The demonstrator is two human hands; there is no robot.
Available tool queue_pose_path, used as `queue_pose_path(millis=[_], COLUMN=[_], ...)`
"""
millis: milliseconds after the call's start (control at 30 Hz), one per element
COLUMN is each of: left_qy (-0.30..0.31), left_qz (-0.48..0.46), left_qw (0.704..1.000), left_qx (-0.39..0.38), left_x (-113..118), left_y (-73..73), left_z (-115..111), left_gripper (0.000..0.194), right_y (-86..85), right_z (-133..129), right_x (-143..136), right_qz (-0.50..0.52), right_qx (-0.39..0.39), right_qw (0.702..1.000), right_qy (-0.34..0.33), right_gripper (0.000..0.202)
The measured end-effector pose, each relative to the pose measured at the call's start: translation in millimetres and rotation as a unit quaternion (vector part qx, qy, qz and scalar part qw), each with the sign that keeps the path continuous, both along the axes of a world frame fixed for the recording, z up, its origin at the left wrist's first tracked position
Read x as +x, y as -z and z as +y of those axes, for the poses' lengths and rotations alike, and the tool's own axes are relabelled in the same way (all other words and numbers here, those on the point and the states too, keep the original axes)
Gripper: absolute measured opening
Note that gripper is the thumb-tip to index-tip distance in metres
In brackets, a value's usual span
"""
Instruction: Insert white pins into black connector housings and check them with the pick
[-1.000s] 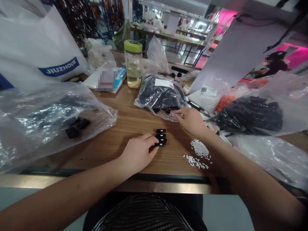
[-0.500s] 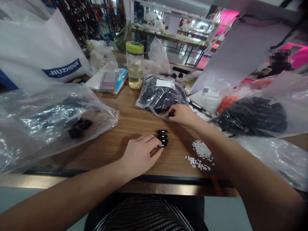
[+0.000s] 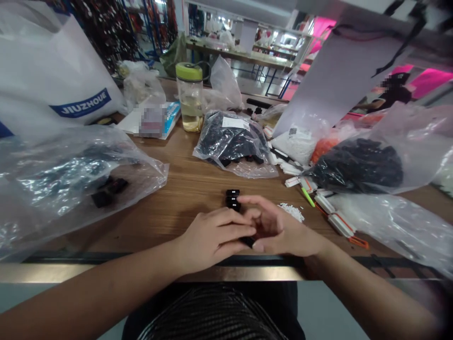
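Note:
My left hand is closed, its fingertips on a small black plastic part low over the table near its front edge. My right hand meets it from the right, fingers curled and thumb at the other end of the same part. The right palm is in shadow, and whether more parts lie in it is hidden. Just beyond the fingers, several similar black plastic parts with small white marks stand in a row. A pile of small white pieces lies behind my right hand, which partly covers it.
A clear bag of black parts lies ahead, with a green-lidded bottle behind it. Another clear bag spreads at left. More bags, white strips and a yellow-green pen-like stick are at right. A person is far right.
My right hand has come back from the bag's near edge to meet my left hand. My left hand has drawn slightly toward me, away from the row, with a black part at its fingertips.

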State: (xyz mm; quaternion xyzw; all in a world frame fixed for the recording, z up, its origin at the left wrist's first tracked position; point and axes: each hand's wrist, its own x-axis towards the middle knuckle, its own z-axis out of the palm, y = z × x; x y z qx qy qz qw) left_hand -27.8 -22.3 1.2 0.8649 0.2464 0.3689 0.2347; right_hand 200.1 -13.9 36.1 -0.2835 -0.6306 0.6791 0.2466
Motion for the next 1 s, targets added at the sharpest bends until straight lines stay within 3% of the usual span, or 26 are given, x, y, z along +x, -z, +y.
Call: queue_pose_path(millis=[100, 167, 267, 300, 367, 467, 633, 700, 800, 1000], left_qy=[0.031, 0.028, -0.001, -0.008, -0.015, -0.018, -0.022, -0.020, -0.020, -0.027], left_qz=[0.050, 0.120, 0.223, 0.243, 0.264, 0.274, 0.278, 0.274, 0.258, 0.210], left_qw=[0.998, 0.992, 0.974, 0.969, 0.963, 0.961, 0.958, 0.960, 0.964, 0.972], left_qx=[-0.015, -0.031, -0.047, -0.048, -0.047, -0.037, -0.061, -0.057, -0.063, -0.098], left_x=[-1.0, 0.5, 6.1, 8.2, 11.7, 13.8, 12.6, 12.2, 11.5, 6.8], left_y=[0.4, -0.4, -2.4, -2.9, -3.4, -3.8, -5.8, -5.1, -1.7, 8.0], left_z=[-1.3, -2.3, -4.4, -5.2, -6.6, -8.0, -8.9, -9.2, -9.7, -9.3], left_gripper=[0.020, 0.023, 0.027, 0.027, 0.028, 0.027, 0.024, 0.024, 0.024, 0.019], right_y=[1.1, -2.8, -5.2, -3.8, 1.8, 13.0, 19.7, 18.0, 16.1, 20.0], right_z=[-7.5, -5.3, 6.6, 11.3, 19.3, 24.1, 21.7, 21.2, 21.3, 22.3], right_x=[7.0, 27.5, 75.2, 91.6, 119.0, 139.4, 143.8, 147.0, 153.6, 154.2], right_qz=[-0.061, -0.171, -0.332, -0.395, -0.507, -0.579, -0.592, -0.577, -0.556, -0.552], right_qx=[0.028, 0.103, 0.248, 0.265, 0.283, 0.299, 0.364, 0.372, 0.331, 0.288], right_qw=[0.998, 0.975, 0.870, 0.832, 0.766, 0.722, 0.693, 0.704, 0.732, 0.742], right_qy=[0.020, 0.093, 0.266, 0.286, 0.278, 0.235, 0.195, 0.181, 0.214, 0.251], right_gripper=[0.065, 0.044, 0.027, 0.027, 0.026, 0.025, 0.024, 0.026, 0.028, 0.029])
